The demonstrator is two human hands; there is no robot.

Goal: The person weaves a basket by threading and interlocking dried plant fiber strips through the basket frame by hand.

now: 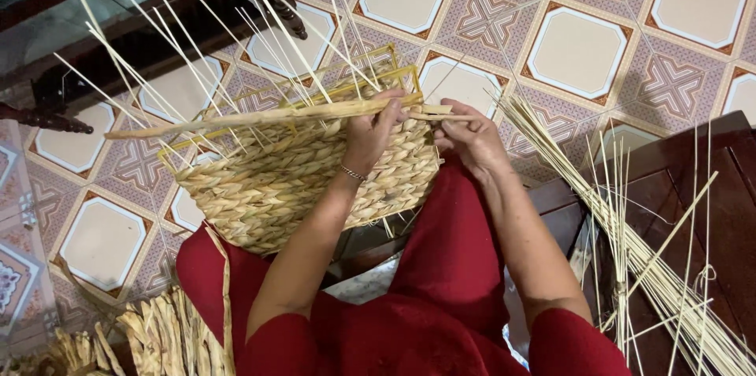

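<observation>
Partly hidden, the half-woven basket [307, 179] lay across the person's lap, its lower edge lost behind the left forearm and the red clothing. Its yellow wire frame [378, 69] showed only along the upper rim; how far it ran inside the weave could not be made out. The thin pale stakes [197, 53] rising from the basket were too many and too crossed to count, and several ran off the top edge. Two hands were at work. The left hand [370, 133] was closed on the flat fibre strand [260, 118], fingers curled over it at the basket's rim. The right hand [471, 138] pinched the strand's near end between thumb and fingertips, just beside the left. One strand was held; its long axis ran nearly level, from the hands out to the left, dipping slightly at the far tip. One bundle of pale reeds [630, 242] lay to the right on a dark wooden bench [732, 203], cut off below. Braided fibre coils [165, 337] sat at lower left, also cropped.
</observation>
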